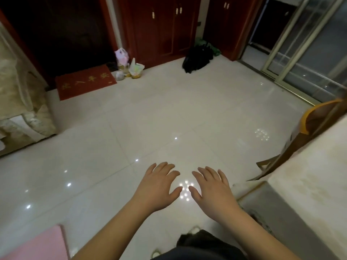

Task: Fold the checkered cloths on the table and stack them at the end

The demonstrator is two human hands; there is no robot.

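1. Hovering side by side over the floor (150, 117): left hand (158, 186) and right hand (212, 190), palms down, fingers spread, thumbs nearly meeting, gripping nothing.
2. Showing no checkered cloths anywhere; only a pale, marbled table (311, 181) corner edging in at the right, its visible top bare.
3. Standing just beyond the table: a wooden chair (308, 132) with an orange-edged back (partly hidden by the tabletop).
4. Gleaming underfoot: glossy cream tiles, dotted with small bright reflections of lights.
5. Lying by the dark doorway at far left: a red mat (85, 82) with gold characters, flat and rectangular.
6. Sitting beside the mat: crinkled plastic bags (129, 65), pink and pale green, bunched together.
7. Slumping against the red wooden cabinets (161, 29): a black bag (197, 59), soft and shapeless.
8. Draping at the left edge: a beige patterned cover (20, 109) over furniture.
9. Peeking in at bottom left: a pink flat surface (41, 244).
10. Lining the right: a metal-framed sliding glass door (308, 53).
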